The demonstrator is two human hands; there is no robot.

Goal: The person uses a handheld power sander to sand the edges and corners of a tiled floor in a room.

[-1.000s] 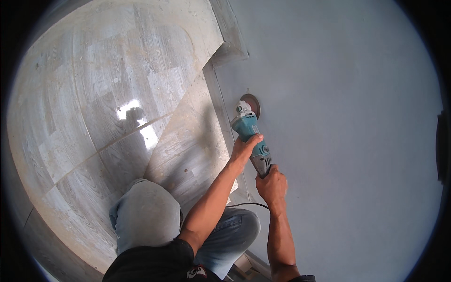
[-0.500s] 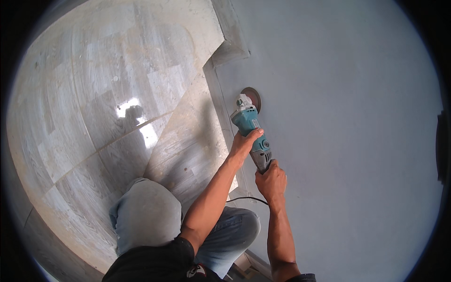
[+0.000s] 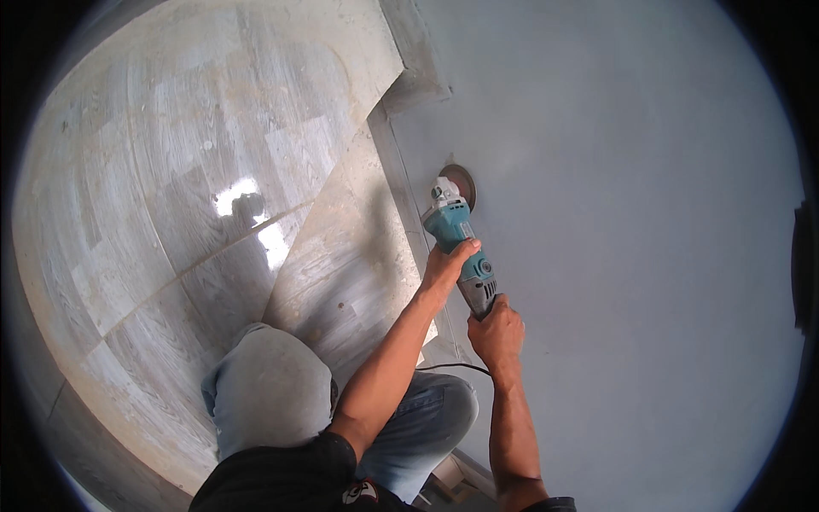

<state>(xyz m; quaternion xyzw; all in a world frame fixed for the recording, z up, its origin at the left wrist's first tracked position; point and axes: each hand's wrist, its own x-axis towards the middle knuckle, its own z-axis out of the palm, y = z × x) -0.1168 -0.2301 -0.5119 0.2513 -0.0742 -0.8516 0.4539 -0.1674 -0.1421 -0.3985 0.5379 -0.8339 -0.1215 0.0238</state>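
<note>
A teal and grey angle grinder (image 3: pixel 452 224) is in both my hands, its head pointing away from me. My left hand (image 3: pixel 448 263) wraps around the front of its body, thumb on top. At the rear handle, my right hand (image 3: pixel 497 331) is closed, fingers curled round the grip. The round brown-red disc (image 3: pixel 463 183) lies against or very close to the grey wall (image 3: pixel 614 239); exact contact cannot be told. Just beyond the disc, a small pale patch (image 3: pixel 451 159) shows on the wall. A black cord (image 3: pixel 461 365) runs near my right wrist.
Glossy wood-look floor tiles (image 3: pixel 171 196) spread on the left, with dust and a pale border. A grey skirting ledge (image 3: pixel 394 162) runs along the wall's foot and steps out at a corner (image 3: pixel 418 90). My bent knees (image 3: pixel 273 388) are close below. A dark object (image 3: pixel 800 269) stands at the far right.
The grinder and both hands have shifted slightly toward me and to the right. A pale patch, with faint haze near it, now shows on the wall beyond the disc.
</note>
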